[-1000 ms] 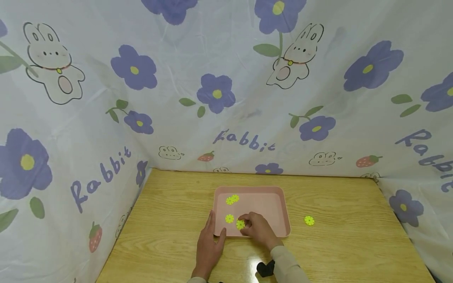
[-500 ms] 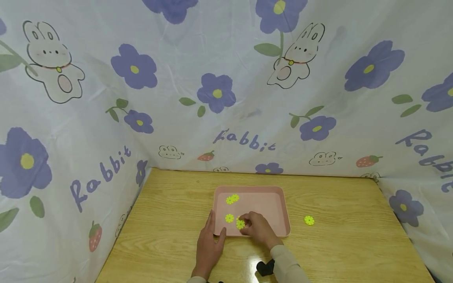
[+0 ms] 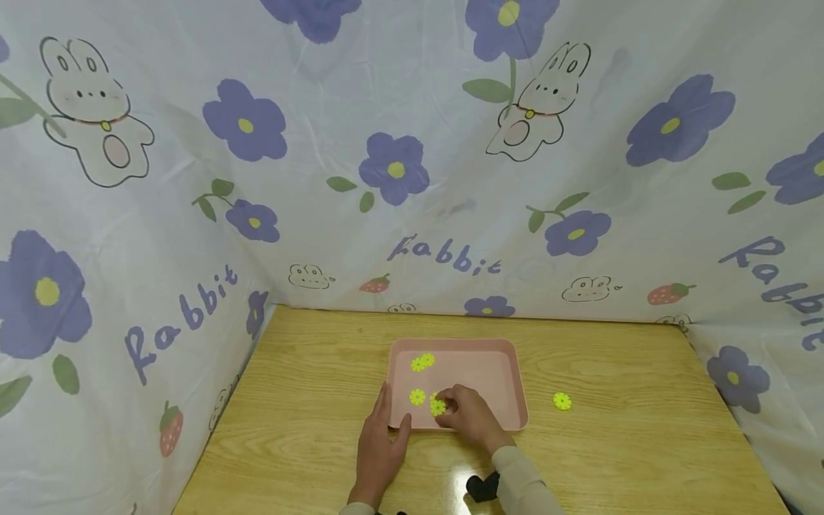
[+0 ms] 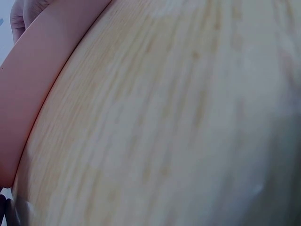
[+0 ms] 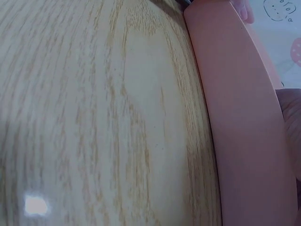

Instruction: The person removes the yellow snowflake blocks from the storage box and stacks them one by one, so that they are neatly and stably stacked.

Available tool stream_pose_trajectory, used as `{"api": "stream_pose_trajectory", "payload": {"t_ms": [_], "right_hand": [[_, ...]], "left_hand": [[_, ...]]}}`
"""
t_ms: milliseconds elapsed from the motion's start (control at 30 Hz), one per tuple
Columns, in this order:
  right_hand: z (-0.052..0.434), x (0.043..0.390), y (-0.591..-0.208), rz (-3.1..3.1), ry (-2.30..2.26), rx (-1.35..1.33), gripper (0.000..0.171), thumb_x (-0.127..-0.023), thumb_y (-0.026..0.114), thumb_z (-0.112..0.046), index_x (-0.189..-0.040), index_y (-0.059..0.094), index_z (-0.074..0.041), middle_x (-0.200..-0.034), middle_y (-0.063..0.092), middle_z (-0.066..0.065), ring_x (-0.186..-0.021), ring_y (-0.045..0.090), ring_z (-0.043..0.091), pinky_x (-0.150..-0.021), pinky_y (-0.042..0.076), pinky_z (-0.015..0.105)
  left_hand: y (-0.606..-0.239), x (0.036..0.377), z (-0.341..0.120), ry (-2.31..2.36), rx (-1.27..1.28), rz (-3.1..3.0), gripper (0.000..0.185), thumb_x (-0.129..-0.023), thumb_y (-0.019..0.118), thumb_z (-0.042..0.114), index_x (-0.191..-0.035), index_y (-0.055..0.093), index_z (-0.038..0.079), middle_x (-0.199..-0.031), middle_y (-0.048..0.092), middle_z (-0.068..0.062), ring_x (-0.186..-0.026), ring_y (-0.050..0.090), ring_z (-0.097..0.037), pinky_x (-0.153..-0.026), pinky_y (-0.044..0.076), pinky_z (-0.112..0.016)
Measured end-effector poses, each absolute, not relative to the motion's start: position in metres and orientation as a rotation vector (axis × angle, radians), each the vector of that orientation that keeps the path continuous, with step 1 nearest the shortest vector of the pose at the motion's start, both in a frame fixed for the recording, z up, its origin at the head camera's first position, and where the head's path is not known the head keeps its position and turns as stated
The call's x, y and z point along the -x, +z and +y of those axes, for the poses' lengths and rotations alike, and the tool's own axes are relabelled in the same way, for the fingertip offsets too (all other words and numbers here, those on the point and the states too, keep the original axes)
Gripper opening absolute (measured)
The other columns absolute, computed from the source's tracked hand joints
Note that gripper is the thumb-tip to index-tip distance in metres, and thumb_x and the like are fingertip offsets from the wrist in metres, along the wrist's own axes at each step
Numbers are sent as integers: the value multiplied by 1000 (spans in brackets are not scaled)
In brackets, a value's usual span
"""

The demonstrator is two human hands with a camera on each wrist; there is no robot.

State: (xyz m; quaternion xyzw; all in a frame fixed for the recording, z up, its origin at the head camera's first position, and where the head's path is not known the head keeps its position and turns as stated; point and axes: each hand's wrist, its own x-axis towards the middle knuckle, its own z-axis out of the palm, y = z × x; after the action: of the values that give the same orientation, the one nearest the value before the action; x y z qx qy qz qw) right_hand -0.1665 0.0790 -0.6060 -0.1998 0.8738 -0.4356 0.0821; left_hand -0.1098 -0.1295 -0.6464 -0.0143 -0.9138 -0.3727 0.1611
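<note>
A shallow pink tray (image 3: 486, 372) lies on the table. My right hand (image 3: 473, 413) reaches over its front edge and pinches a yellow notched disc (image 3: 438, 406) low in the tray; the fingertips cover part of it, so I cannot tell whether it is joined to another. Left of it, a single yellow disc (image 3: 417, 397) lies flat on the tray floor. Farther back, two yellow discs (image 3: 423, 363) overlap. My left hand (image 3: 381, 447) rests at the tray's front left corner, fingers straight along the left side and thumb by the front rim. The wrist views mainly show the tray's outer wall (image 5: 244, 117).
Another yellow disc (image 3: 562, 401) lies on the wooden table (image 3: 618, 443) to the right of the tray. A small black object (image 3: 483, 488) sits by my right sleeve (image 3: 524, 483). Printed cloth (image 3: 444, 214) hangs behind and at both sides of the table.
The disc in my right hand has shifted and turned very slightly between the fingers. My left hand, the tray and the other discs stay where they were.
</note>
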Motion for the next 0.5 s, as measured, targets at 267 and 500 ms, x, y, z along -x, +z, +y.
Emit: {"api": "stream_pose_trajectory", "payload": {"t_ms": [267, 500], "right_hand": [[80, 166, -606, 2604, -1340, 613, 34, -88, 82, -8, -118, 72, 4, -87, 60, 1, -74, 52, 7, -66, 48, 25], [80, 164, -604, 2624, -1372, 574, 35, -90, 80, -10, -122, 72, 2, -89, 59, -1, -73, 53, 5, -66, 48, 23]], "left_hand": [[-647, 109, -131, -1062, 48, -2596, 74, -102, 66, 34, -162, 33, 6, -164, 37, -11, -140, 49, -38, -108, 45, -58], [-647, 108, -131, -1067, 57, -2591, 73, -103, 64, 37, -162, 33, 6, -164, 38, -12, -138, 50, -39, -107, 45, -58]]}}
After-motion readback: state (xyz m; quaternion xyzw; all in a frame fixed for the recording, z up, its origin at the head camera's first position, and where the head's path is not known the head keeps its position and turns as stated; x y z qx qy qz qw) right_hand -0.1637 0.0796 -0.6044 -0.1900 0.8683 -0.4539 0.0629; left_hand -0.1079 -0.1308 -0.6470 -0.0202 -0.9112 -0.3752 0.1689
